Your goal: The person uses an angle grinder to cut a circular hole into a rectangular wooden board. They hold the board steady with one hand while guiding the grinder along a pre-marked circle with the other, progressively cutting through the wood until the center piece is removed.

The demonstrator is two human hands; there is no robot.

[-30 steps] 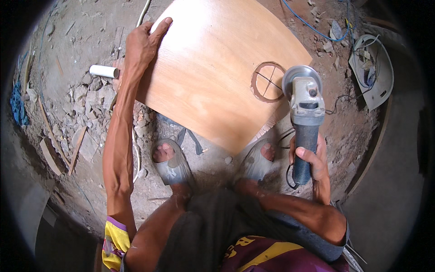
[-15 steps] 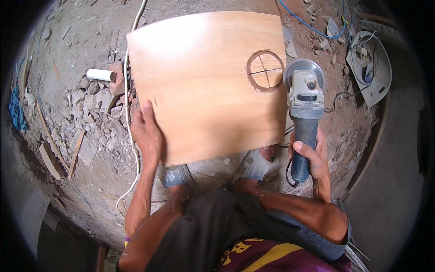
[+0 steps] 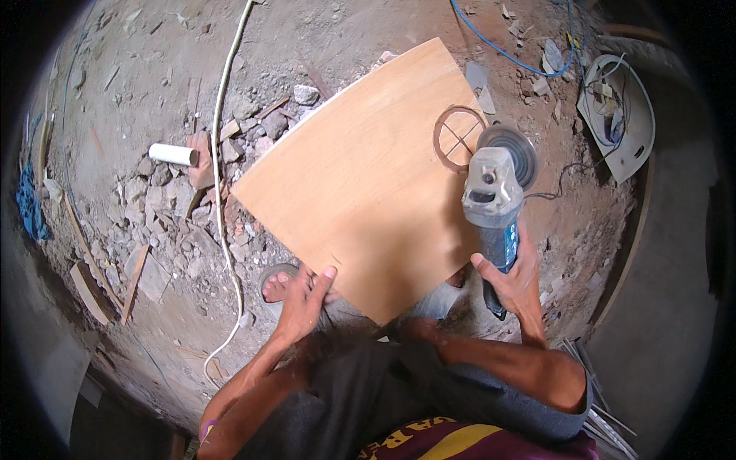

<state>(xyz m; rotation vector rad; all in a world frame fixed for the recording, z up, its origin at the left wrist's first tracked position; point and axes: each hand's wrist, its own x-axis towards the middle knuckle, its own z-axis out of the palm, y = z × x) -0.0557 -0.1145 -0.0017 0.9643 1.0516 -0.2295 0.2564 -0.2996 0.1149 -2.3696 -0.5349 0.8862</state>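
My right hand (image 3: 515,277) is wrapped round the body of an angle grinder (image 3: 493,195). Its round disc (image 3: 521,153) sits at the board's right edge, close to a marked circle; whether it touches the wood I cannot tell. A light brown wooden board (image 3: 345,184) lies tilted in front of my legs. Near its right corner is the circle (image 3: 458,138), dark-rimmed with a cross drawn inside. My left hand (image 3: 305,300) grips the board's lower left edge, thumb on top and fingers partly hidden beneath.
Broken stones (image 3: 161,188) and a white pipe piece (image 3: 173,155) lie left of a pale cable (image 3: 222,153). Wood strips (image 3: 135,282) rest farther left. A blue hose (image 3: 498,47) curves at the top right, near a white panel (image 3: 619,115) with wires. My feet are under the board's near side.
The board has turned anticlockwise, its left edge swinging down toward me. My left hand moved right and nearer with it. The grinder tilted, its head shifting slightly left and down.
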